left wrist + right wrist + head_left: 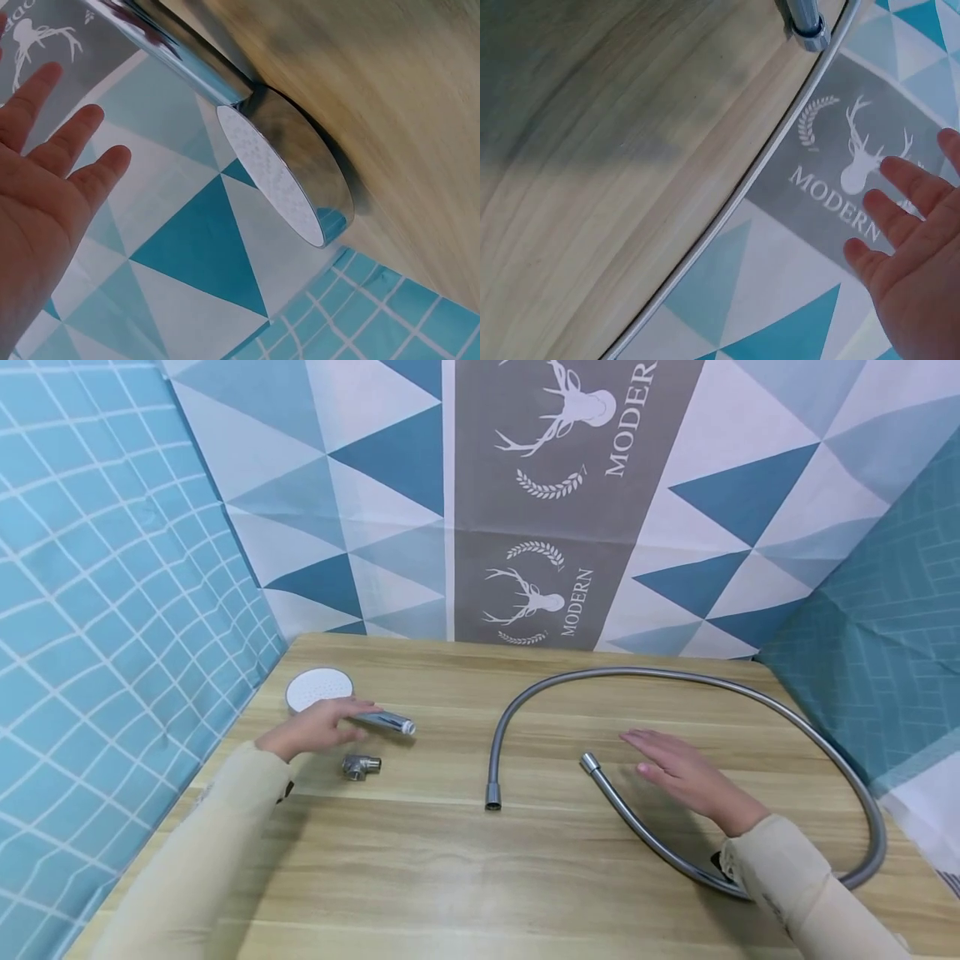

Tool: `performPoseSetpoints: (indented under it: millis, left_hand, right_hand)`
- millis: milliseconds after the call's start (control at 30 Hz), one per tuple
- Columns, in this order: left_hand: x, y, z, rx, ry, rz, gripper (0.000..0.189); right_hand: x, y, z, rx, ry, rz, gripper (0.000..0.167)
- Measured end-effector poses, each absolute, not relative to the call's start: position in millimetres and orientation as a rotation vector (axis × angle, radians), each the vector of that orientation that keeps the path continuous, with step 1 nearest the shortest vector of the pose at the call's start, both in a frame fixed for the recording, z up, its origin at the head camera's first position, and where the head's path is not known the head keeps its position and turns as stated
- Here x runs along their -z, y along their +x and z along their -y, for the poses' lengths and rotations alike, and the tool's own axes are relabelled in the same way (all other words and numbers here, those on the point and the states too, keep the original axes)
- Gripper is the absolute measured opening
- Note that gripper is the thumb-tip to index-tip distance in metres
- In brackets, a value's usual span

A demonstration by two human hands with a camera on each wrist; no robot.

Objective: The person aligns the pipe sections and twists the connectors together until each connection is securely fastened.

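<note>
In the head view my left hand [318, 727] hovers at the chrome hand shower [318, 687], overlapping its handle. The left wrist view shows the fingers spread apart from the hand shower [277, 169], whose white spray face is turned upward. Just below that hand on the table lies a small metal tee fitting [362, 767]. My right hand [690, 777] hangs over the loop of a grey metal shower hose [622, 672], fingers extended and holding nothing. One hose end [590, 763] lies left of its fingertips; the other connector [492, 797] points toward me.
A wood-grain table [442, 877] carries all the parts. Behind it hangs a triangle-patterned cloth [390, 468] with a grey deer-print panel [540, 514]. Blue grid cloth [90, 568] borders the left side, and teal cloth [892, 610] stands at the right.
</note>
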State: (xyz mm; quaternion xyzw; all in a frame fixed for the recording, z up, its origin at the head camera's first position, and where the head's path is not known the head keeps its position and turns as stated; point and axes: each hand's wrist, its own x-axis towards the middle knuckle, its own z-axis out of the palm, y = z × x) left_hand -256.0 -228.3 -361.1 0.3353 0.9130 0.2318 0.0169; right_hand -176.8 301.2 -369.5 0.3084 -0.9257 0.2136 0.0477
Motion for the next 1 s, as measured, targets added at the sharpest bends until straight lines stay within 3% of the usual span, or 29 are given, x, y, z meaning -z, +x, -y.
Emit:
performPoseSetpoints:
  millis: [267,500,1000]
  left_hand:
    - [359,-264,229,-0.748,1.04,-2.792,0.043]
    - [364,-272,226,-0.793,1.037,-2.732,0.049]
    - [377,-296,205,-0.666,0.882,-2.687,0.057]
  right_hand:
    - [369,-182,-291,-0.668,0.962,2.831,0.044]
    - [374,-188,-286,-0.657,1.109,2.701,0.056]
    - [376,-193,-268,-0.517,1.257,2.618,0.058]
